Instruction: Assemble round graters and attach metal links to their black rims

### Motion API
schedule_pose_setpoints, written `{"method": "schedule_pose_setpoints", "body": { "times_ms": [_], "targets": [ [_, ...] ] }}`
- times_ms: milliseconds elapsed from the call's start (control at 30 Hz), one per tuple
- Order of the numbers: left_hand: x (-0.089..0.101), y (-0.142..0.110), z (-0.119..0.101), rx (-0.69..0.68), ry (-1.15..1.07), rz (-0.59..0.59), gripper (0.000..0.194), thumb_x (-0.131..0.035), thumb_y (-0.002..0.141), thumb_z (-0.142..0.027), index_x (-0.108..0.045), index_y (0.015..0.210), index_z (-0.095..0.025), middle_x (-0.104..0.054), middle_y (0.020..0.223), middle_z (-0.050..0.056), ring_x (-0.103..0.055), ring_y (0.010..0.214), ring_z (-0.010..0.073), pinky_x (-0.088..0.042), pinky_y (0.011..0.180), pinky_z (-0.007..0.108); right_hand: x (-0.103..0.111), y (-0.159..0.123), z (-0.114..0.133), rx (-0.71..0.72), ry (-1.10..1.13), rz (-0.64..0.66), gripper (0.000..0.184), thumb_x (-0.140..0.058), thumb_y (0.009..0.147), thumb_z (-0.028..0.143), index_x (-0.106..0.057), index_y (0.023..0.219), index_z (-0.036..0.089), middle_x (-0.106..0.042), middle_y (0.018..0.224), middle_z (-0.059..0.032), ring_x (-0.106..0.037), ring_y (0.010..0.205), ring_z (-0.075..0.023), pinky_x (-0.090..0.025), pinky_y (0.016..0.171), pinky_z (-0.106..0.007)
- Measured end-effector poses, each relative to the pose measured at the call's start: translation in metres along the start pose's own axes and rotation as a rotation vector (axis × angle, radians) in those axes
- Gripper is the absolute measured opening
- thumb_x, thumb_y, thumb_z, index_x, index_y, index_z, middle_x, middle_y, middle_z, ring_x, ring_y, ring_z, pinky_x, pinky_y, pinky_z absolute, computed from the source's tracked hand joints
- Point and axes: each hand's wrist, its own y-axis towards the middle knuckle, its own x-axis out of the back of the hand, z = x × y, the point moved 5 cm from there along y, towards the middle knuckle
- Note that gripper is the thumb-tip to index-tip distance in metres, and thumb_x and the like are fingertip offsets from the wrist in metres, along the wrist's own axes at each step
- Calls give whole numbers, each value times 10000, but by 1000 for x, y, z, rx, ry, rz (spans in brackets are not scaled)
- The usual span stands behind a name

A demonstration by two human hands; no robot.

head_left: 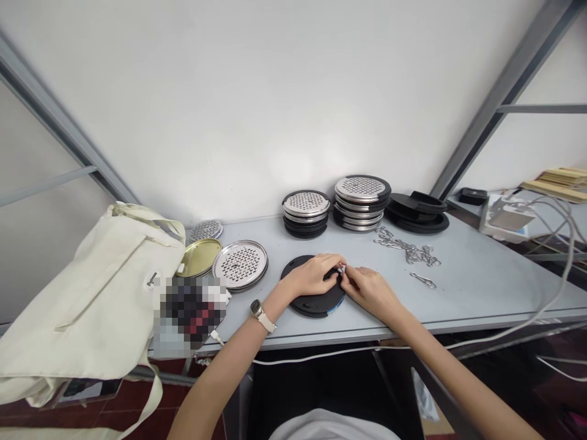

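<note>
A black round disc lies near the table's front edge, with a sliver of blue showing at its lower right rim. Across its top rests my left hand, fingers bent around the right rim. My right hand meets it there, thumb and fingertips pinched together at the rim. Something small and shiny shows between the fingertips, too hidden to name. To the right lie a loose metal snap hook and a pile of similar hooks.
Behind the disc stand two stacks of perforated metal lids with black rims, and black covers. On the left are more perforated lids, a gold lid and a cream bag. A white cable runs along the front edge.
</note>
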Motion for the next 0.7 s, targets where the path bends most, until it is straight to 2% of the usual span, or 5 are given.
{"method": "schedule_pose_setpoints", "body": {
  "times_ms": [133, 333, 700],
  "targets": [
    [1, 0, -1, 1, 73, 3, 280, -442, 819, -84, -475, 1080, -180, -597, 1062, 67, -560, 996, 191, -429, 913, 338, 0, 0, 1, 7, -9, 1, 243, -329, 921, 264, -512, 786, 182, -601, 614, -56, -547, 546, -176, -345, 549, -276],
    [4, 0, -1, 29, 156, -38, 283, -454, 828, -126, -460, 1108, -161, -549, 1074, 93, -544, 987, 207, -442, 898, 346, -3, 2, -1, -56, 118, 96, 248, -289, 954, 278, -488, 830, 195, -605, 648, -36, -542, 529, -159, -348, 521, -249],
    [3, 0, 0, 40, 198, -25, 250, -464, 829, -150, -477, 1077, -172, -556, 1035, 81, -533, 978, 212, -425, 902, 349, -3, 2, -3, -69, 171, 123, 238, -322, 929, 257, -497, 778, 204, -607, 652, -30, -532, 531, -150, -343, 534, -244]
  ]
}}
